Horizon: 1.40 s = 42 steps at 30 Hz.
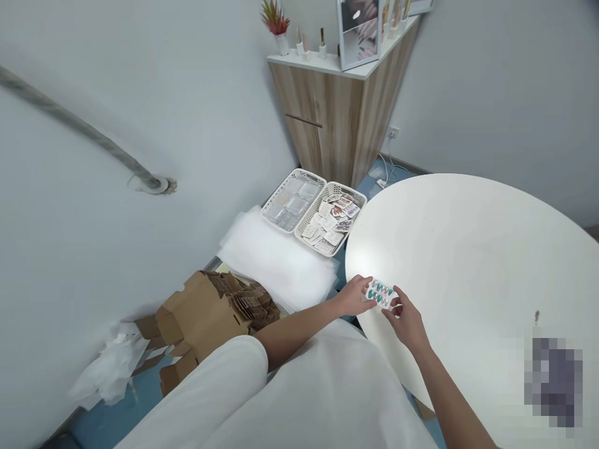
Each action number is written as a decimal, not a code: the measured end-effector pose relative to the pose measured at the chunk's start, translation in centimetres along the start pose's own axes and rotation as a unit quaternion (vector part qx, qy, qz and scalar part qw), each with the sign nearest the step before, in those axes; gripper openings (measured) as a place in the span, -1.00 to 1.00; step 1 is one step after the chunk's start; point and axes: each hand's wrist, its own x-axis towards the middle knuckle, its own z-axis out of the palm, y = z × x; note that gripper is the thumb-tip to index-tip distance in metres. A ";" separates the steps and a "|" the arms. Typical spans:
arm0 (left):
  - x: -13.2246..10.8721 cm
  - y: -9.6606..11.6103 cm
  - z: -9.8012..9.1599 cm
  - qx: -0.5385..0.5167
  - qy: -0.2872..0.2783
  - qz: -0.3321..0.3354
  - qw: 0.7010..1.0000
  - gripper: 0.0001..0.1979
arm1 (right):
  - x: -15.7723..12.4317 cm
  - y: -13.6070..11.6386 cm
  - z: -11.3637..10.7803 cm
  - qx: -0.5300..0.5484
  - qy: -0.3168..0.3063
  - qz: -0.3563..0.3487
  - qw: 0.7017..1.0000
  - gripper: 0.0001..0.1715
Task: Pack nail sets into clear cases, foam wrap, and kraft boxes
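Note:
Near the left edge of the round white table (486, 249), I hold a small flat set of press-on nails (380, 294) in front of me. Rows of teal and silvery nails face up on it. My left hand (354, 297) pinches its left edge between thumb and fingers. On the opposite edge, the thumb and fingers of my right hand (407, 320) are closed. Just beyond the left hand lies a stack of white translucent sheets (278, 259). Past it stand a white basket of printed cards (330, 219) and a white basket of clear plastic boxes (294, 199).
Folded brown cardboard boxes (201, 312) lie at the left beside crumpled white plastic (112, 365). A wooden cabinet (337, 112) fills the corner, carrying a framed picture (359, 31), a potted plant (278, 28) and small bottles. Something pixelated (555, 380) appears on the table's right.

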 end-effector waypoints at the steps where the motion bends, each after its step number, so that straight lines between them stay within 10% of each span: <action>1: 0.2 -0.4 -0.2 -0.009 0.001 -0.007 1.000 -0.33 | 0.4 -0.2 0.4 -0.005 0.000 0.004 1.000 -0.25; 21: 5.9 -4.9 -3.4 -0.003 0.027 -0.116 0.993 -0.31 | 8.8 -2.0 5.7 -0.042 -0.003 0.055 0.998 -0.23; 31: 5.4 -5.3 -3.7 0.194 0.014 0.010 0.981 -0.47 | 9.6 -2.6 5.9 -0.147 -0.040 0.054 0.987 -0.22; 42: 4.2 -5.7 -3.9 0.322 -0.025 0.091 0.942 -0.50 | 6.8 -2.6 7.4 -0.221 0.061 -0.052 0.972 -0.43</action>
